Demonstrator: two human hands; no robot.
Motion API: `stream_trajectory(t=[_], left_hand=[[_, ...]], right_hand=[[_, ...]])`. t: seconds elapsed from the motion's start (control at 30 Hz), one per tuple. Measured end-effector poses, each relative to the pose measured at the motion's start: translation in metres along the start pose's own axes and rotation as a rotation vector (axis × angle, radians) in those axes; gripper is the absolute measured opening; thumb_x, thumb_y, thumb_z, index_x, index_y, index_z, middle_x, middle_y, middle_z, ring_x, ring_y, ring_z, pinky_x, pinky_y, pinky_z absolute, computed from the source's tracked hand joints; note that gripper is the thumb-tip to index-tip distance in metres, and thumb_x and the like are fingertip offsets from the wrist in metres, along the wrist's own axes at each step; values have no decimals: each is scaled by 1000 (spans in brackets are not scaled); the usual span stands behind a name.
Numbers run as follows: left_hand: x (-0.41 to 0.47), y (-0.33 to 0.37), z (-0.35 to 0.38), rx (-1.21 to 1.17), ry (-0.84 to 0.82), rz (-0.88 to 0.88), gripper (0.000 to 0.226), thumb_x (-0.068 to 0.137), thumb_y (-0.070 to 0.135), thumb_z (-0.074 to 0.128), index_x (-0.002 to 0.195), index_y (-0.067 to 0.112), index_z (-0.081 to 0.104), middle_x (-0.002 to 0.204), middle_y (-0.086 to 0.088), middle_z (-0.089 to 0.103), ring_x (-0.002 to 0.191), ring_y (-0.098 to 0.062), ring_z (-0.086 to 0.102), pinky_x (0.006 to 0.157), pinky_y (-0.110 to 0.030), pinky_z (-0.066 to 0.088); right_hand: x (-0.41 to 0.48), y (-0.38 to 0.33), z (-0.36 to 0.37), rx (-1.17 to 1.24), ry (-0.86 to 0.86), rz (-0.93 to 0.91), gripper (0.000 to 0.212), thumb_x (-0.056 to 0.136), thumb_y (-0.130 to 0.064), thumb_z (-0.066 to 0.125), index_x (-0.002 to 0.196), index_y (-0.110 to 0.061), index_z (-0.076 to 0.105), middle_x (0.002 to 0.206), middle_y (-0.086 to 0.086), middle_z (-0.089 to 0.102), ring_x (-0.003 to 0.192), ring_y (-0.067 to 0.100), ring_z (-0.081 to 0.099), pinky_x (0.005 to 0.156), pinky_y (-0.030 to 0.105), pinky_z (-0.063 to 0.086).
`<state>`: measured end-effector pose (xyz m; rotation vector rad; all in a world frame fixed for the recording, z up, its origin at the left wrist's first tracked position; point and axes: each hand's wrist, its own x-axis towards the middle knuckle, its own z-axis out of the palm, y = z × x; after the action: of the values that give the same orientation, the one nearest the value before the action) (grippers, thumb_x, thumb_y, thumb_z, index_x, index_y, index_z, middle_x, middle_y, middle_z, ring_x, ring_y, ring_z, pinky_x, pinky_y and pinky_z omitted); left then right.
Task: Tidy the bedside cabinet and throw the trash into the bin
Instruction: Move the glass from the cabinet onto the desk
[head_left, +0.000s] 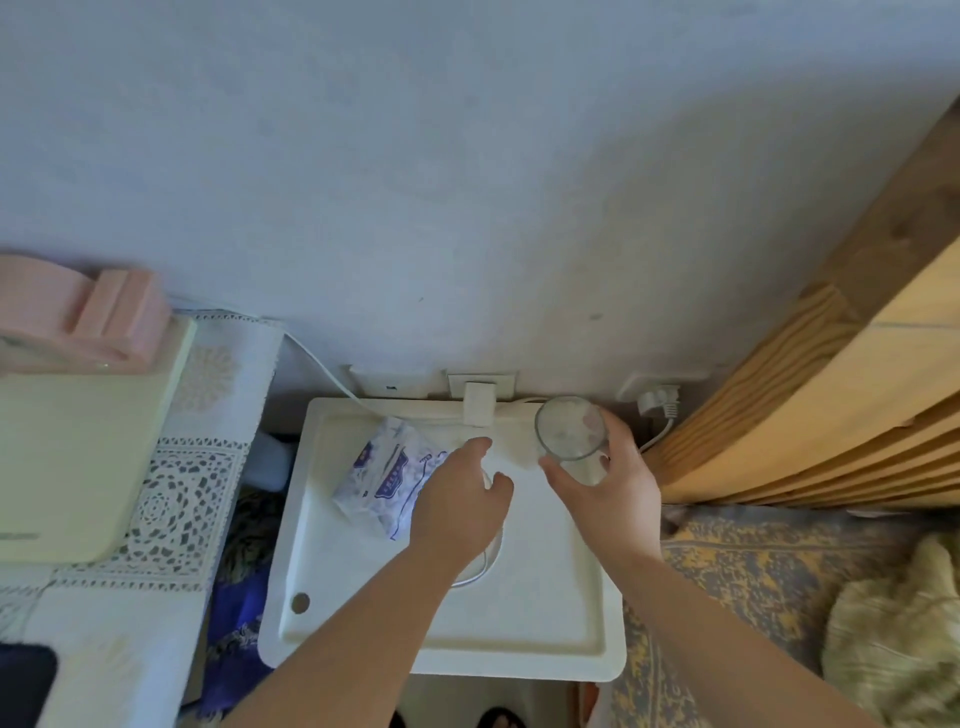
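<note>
Cabinet tidy: mid-way, bin not in view

Feet show at the bottom edge, below the cabinet front. Bedside cabinet (519, 613) has a white tray-like top with a raised rim; near half mostly bare apart from a small round coin-like thing (300, 603) at the near-left corner.

Left hand (460, 506) hovers over the middle of the top, fingers (475, 446) loosely spread and part open, holding nothing I can see. A white cable (475, 574) loops under it. Just left of it lies a tissue pack (387, 475), purple-printed wrapper, resting on the top.

Right hand (610, 499) has its fingers wrapped around a clear glass (571, 428), upright at the far-right corner. Can't tell if the glass is lifted or sitting on the top.

Progress, as a judgement: top looks mostly cleared; pack, cable, coin and glass still to sort. No bin visible, so the trash step can't be confirmed.

Further back: a charger (478, 408) plugged in at the wall (467, 182), a second plug to the right. Left: a worktop with lace cloth (176, 493). Right: a wooden bed frame (841, 415) and patterned bedding.
</note>
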<state>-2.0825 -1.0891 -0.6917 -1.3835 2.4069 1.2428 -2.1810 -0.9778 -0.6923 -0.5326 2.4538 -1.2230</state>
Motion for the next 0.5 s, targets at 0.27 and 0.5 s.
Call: stream_trajectory(t=[0.27,0.5], left_hand=[[-5,-3,-45,-326,-20,-153,32,82,10,54,113,11,60,103,-2,67,100,-21,62,83,-28,46],[-37,-17,-129,-876,106,-251,12,92,8,51,88,8,62,64,4,68,67,-12,62,74,-29,51]], right_hand=[[-33,-58,-8,144,-78,-251,64,67,-34,78,124,-29,49,116,-17,57,114,10,53,94,23,47],[-60,-146,11,246,-127,-422,63,68,-22,82,121,-28,50,111,-21,57,111,2,53,87,8,45]])
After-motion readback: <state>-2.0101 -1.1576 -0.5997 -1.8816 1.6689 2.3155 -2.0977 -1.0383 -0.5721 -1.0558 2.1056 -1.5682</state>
